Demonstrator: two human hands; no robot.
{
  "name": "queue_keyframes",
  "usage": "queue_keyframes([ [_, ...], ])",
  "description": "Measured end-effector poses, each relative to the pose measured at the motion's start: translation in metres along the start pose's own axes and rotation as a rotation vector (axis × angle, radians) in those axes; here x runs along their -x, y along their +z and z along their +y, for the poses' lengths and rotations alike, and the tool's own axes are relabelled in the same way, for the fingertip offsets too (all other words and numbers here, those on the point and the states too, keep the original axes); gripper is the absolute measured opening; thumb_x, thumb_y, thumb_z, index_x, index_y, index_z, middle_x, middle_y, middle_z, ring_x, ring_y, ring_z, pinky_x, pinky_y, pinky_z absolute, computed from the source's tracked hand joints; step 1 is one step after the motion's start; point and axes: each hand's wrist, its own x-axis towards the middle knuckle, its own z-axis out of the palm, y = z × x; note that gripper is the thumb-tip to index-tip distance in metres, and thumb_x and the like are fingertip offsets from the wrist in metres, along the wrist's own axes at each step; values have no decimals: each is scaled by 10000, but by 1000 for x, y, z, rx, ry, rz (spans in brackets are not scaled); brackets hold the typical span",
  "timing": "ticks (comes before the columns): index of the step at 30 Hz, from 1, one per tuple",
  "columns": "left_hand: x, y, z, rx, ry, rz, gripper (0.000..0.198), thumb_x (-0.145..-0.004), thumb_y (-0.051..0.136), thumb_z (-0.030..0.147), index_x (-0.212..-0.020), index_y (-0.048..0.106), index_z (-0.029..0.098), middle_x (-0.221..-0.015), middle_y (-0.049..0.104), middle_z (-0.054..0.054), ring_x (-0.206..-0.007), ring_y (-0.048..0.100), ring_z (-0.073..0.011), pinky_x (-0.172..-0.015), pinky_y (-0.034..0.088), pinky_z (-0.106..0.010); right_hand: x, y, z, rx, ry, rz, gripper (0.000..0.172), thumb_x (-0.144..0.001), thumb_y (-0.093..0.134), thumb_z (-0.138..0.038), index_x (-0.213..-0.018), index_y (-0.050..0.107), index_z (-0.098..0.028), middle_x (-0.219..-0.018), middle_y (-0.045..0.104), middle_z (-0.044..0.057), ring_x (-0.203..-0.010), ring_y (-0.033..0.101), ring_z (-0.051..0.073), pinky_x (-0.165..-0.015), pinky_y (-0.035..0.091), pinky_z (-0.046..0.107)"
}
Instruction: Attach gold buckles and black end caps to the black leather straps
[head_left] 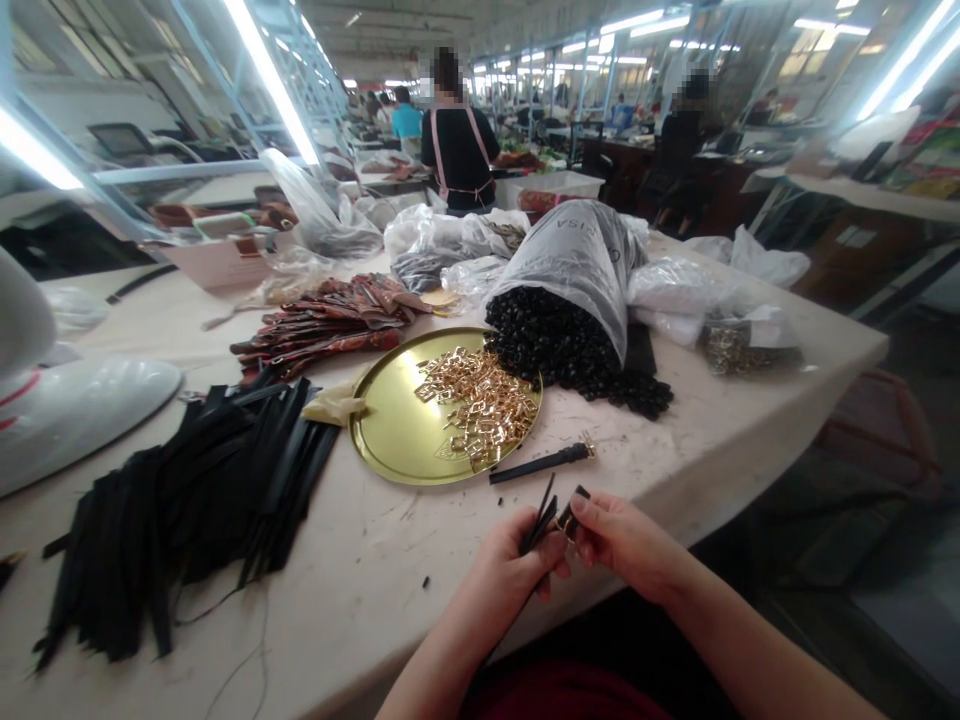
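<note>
At the table's front edge, my left hand (pixel 521 550) is closed around several thin black straps (pixel 541 520). Close beside it, my right hand (pixel 622 540) pinches a short black strap end (pixel 576 503) with a small gold buckle showing at it. Just beyond my hands lies a finished-looking black strap (pixel 540 464) with a gold buckle at its right end. Behind that, a gold round tray (pixel 390 400) carries a heap of gold buckles (pixel 480 400). A pile of black strap loops (pixel 555 345) spills from a grey plastic bag (pixel 574 255) onto the tray's right edge.
A large bundle of black straps (pixel 187 490) lies on the left of the table. Patterned reddish strips (pixel 322 320) and plastic bags (pixel 675 290) sit farther back. White machine housing (pixel 75 400) stands at far left. A person in an apron (pixel 459 150) stands beyond the table.
</note>
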Motion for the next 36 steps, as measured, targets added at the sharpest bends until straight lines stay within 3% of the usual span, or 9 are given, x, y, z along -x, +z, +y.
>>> queue_keyframes([
  [4,2,0,-4,-44,46,-8,179,-774,559,315,-823,568,143,-634,573,12,-487,464,-74,-431,377,-172,1,0,1,-14,29,-54,283,-710,664,-383,-767,588,-117,-601,551,-12,-461,441,55,-444,294,182],
  [9,5,-1,-7,-87,83,-39,139,-797,521,266,-841,561,140,-650,559,15,-517,465,-72,-448,385,-170,4,-1,3,-139,85,-45,314,-727,630,-419,-675,565,-116,-548,524,-21,-446,453,61,-444,331,189],
  [14,7,1,-7,-159,80,17,102,-777,536,246,-775,519,146,-645,576,13,-509,470,-75,-444,392,-174,6,-1,3,-135,91,-98,221,-716,669,-310,-772,577,-116,-566,540,-20,-476,468,58,-459,321,178],
  [20,4,2,-12,-162,81,34,85,-748,547,211,-762,483,156,-647,560,19,-510,482,-84,-427,396,-182,3,-4,7,-275,185,-75,316,-735,614,-416,-655,556,-116,-499,507,-24,-482,488,83,-456,332,198],
  [25,0,0,-12,-224,77,75,72,-736,550,182,-736,481,159,-624,572,26,-489,482,-76,-431,403,-178,-1,-5,9,-301,176,-68,179,-738,641,-294,-755,551,-139,-570,544,-23,-472,463,59,-461,319,180],
  [30,-10,0,-20,-117,58,64,123,-729,579,218,-773,480,161,-620,559,33,-471,487,-81,-395,391,-180,-4,-1,10,-251,117,-94,218,-725,671,-309,-789,564,-130,-559,519,-33,-473,429,46,-477,315,172],
  [36,-19,4,-14,39,42,42,158,-719,613,274,-737,503,163,-610,589,24,-473,509,-84,-395,393,-175,-11,1,7,-45,-20,24,278,-720,663,-382,-767,567,-125,-568,551,-21,-457,430,51,-446,296,172],
])
